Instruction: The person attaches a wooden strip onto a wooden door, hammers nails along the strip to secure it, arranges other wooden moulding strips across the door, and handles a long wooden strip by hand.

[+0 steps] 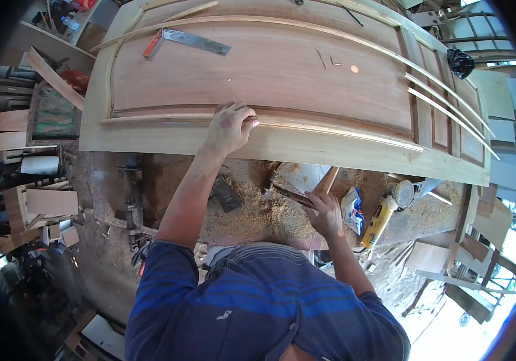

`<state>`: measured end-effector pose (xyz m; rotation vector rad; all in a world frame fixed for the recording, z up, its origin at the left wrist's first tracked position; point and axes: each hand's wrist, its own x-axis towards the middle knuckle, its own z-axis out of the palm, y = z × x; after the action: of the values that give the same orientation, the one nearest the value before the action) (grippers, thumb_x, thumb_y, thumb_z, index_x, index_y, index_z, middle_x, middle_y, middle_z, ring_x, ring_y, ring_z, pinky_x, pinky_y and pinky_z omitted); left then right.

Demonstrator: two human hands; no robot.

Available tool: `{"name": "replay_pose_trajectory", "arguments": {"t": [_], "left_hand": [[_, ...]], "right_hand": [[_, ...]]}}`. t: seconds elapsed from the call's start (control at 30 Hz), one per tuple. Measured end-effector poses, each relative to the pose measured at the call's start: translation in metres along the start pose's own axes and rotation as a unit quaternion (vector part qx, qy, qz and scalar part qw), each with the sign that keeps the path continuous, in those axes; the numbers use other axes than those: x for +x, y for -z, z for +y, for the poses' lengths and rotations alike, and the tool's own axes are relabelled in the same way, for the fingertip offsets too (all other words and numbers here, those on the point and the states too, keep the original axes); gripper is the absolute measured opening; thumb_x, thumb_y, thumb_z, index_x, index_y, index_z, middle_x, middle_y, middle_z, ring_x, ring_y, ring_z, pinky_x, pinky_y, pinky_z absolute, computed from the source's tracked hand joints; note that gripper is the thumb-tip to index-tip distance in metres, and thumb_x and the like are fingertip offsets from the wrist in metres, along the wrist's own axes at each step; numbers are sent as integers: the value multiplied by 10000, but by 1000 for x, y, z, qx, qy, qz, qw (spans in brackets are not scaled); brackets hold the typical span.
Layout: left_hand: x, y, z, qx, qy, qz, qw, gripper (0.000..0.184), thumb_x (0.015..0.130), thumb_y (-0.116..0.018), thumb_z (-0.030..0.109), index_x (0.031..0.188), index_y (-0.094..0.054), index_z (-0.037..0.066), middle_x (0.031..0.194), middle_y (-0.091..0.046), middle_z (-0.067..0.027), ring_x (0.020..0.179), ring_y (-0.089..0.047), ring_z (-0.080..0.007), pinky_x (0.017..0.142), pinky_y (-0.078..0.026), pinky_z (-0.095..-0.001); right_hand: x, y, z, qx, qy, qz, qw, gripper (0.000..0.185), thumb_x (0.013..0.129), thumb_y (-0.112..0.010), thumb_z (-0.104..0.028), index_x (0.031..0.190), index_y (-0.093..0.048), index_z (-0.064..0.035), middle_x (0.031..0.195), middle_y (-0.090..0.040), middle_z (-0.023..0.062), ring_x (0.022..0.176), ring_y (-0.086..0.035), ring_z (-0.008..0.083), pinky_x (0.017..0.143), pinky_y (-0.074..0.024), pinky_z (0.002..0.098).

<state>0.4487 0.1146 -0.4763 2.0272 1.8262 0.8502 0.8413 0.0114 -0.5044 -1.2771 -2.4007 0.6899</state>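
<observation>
My left hand [232, 124] is closed, its fingers pinched on a thin wooden moulding strip [330, 127] lying along the near edge of a panelled wooden door [167, 137]. My right hand [325, 212] is lower, over the sawdust-covered bench, with its fingers round the end of a dark, narrow handle [294, 195]. That tool looks like a hammer, but its head is hard to make out. Touching or close to the same hand is a pale wooden piece [330, 179]. Several small nails [332, 61] lie on the door panel.
A try square [195, 42] and long thin strips [450, 114] rest on the door. A yellow angle grinder [380, 222], a blue-and-white packet [352, 210] and a dark block [226, 194] lie on the bench [258, 225]. A black bag [461, 63] sits at the door's far right.
</observation>
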Motion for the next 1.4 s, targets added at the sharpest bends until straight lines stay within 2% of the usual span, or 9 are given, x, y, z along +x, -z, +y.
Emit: {"name": "replay_pose_trajectory", "arguments": {"t": [0.1, 0.23, 0.47, 0.6, 0.83, 1.0, 1.2, 1.3, 1.4], "left_hand": [[-3, -2, 1, 7, 3, 11, 1000, 138, 954, -813, 206, 1027, -760, 102, 1010, -742, -68, 1058, -694, -325, 1039, -488, -501], [-2, -2, 1, 11, 6, 9, 1000, 124, 957, -810, 204, 1022, -754, 115, 1006, -737, -60, 1050, -692, -322, 1047, -482, -504], [3, 3, 2, -12, -10, 7, 1000, 121, 940, -828, 181, 1027, -766, 125, 1001, -753, -50, 1026, -705, -308, 1038, -484, -486], [14, 5, -7, -46, -23, -7, 999, 106, 935, -836, 180, 960, -777, 96, 947, -757, -70, 949, -719, -314, 982, -517, -473], [21, -4, -18, -127, 37, -40, 990, 208, 950, -841, 219, 901, -766, 32, 910, -753, -121, 891, -737, -335, 827, -590, -454], [19, -7, -21, -118, 22, -31, 992, 204, 960, -839, 225, 933, -778, 33, 921, -757, -132, 900, -745, -324, 824, -603, -444], [19, -1, -22, -157, 57, -79, 983, 128, 954, -814, 196, 996, -806, 76, 1009, -789, -113, 986, -754, -320, 911, -607, -450], [19, 3, -24, -188, 55, -88, 977, 119, 942, -800, 150, 1027, -799, 66, 1039, -804, -110, 1021, -777, -296, 928, -618, -429], [18, 2, -28, -194, 63, -103, 974, 175, 913, -779, 127, 1082, -792, 84, 1085, -810, -112, 1047, -781, -294, 942, -625, -424]], "right_hand": [[57, 25, 0, 27, 31, 33, 999, 289, 904, -857, -147, 1185, -804, -101, 1001, -730, 135, 935, -714, 354, 827, -575, 481], [191, 45, 16, 23, -2, 208, 978, 56, 1002, -771, -103, 1012, -770, -49, 857, -711, 129, 689, -691, 292, 658, -567, 402], [369, 31, 82, -106, -154, 185, 965, 196, 999, -717, -246, 1049, -842, -104, 1051, -813, 179, 960, -779, 379, 880, -593, 528], [389, 37, 80, -137, -236, 113, 955, 215, 958, -733, -244, 1047, -855, -91, 1075, -825, 202, 1028, -785, 386, 942, -593, 516], [378, 40, 78, -223, -155, 64, 960, 247, 968, -710, -240, 1057, -846, -53, 1088, -816, 230, 1056, -778, 401, 1000, -582, 517], [373, 37, 86, -215, -143, 80, 963, 280, 960, -718, -306, 1067, -842, -80, 1095, -818, 213, 1058, -765, 412, 1007, -589, 522], [398, 47, 76, -278, -168, -47, 945, 287, 920, -740, -290, 1058, -826, -53, 1037, -815, 231, 951, -784, 427, 933, -613, 508], [380, 49, 49, -134, -110, -4, 985, 238, 921, -765, -229, 1014, -817, -15, 1004, -821, 209, 1004, -797, 390, 931, -602, 464], [349, 53, -12, 5, -41, -82, 996, 191, 910, -748, -164, 1020, -800, -16, 1016, -815, 199, 999, -796, 362, 923, -608, 450]]}}
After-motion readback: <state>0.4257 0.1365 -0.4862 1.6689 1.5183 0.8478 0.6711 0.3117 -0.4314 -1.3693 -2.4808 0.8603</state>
